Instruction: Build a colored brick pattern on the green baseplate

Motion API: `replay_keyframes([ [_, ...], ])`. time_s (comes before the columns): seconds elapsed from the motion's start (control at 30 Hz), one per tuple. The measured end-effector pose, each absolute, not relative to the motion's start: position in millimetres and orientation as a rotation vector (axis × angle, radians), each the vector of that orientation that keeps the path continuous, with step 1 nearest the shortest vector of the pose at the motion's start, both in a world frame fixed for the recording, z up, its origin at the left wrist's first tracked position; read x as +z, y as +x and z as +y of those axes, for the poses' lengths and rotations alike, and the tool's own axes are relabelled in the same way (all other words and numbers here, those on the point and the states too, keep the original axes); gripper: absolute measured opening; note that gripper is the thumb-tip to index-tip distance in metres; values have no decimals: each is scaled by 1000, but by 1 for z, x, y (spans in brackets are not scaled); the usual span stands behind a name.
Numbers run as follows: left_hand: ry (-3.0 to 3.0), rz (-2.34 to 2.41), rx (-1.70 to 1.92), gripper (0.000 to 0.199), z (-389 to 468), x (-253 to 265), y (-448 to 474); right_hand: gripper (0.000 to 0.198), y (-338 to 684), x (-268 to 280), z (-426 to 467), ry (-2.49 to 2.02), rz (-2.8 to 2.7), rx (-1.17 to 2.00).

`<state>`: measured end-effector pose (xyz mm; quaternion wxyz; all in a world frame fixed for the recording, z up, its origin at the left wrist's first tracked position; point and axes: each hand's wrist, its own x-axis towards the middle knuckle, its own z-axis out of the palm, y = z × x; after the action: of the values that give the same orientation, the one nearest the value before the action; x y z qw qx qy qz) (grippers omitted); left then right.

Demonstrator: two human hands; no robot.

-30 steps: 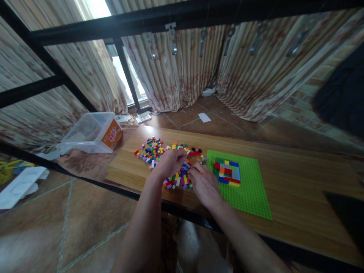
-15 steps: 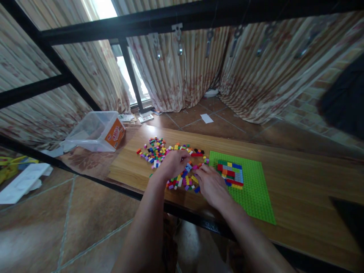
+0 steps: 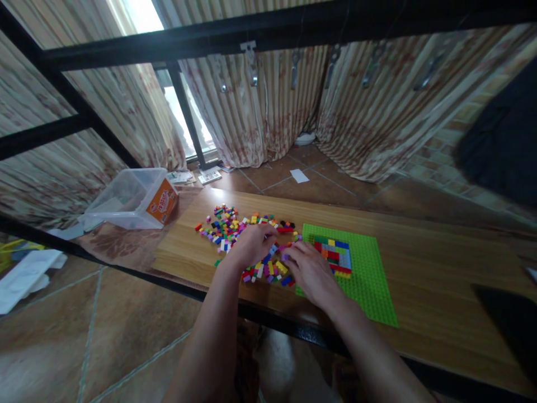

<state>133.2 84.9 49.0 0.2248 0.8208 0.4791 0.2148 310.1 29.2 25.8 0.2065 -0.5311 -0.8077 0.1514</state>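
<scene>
Loose colored toy bricks lie in a spread pile on the wooden table. Over the middle of this pile is my left hand, its fingers curled together; whatever is in them is hidden. My right hand is at the pile's right side, thumb and fingers closed around a small purple brick. Just right of that hand lies a green baseplate, partly covered by it. A low block of joined bricks in red, blue, yellow and green sits on the baseplate. A long red brick lies beyond my hands.
A clear plastic box with an orange label stands left of the table. A black bar with hanging metal clips crosses above. A dark flat object lies at the table's right. Curtains hang behind.
The whole view has shifted slightly. My right hand is still beside the pile, and a purple brick now shows at its fingertips. My left hand stays over the bricks.
</scene>
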Motion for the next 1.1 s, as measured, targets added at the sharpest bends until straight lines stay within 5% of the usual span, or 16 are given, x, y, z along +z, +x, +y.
replay_keyframes([
  [0.33, 2145, 930, 530, 19, 66, 46, 182, 23, 408, 32, 19, -1677, -1836, 567],
  [1.1, 2326, 926, 270, 24, 53, 39, 221, 25, 418, 25, 17, -1645, -1927, 581],
])
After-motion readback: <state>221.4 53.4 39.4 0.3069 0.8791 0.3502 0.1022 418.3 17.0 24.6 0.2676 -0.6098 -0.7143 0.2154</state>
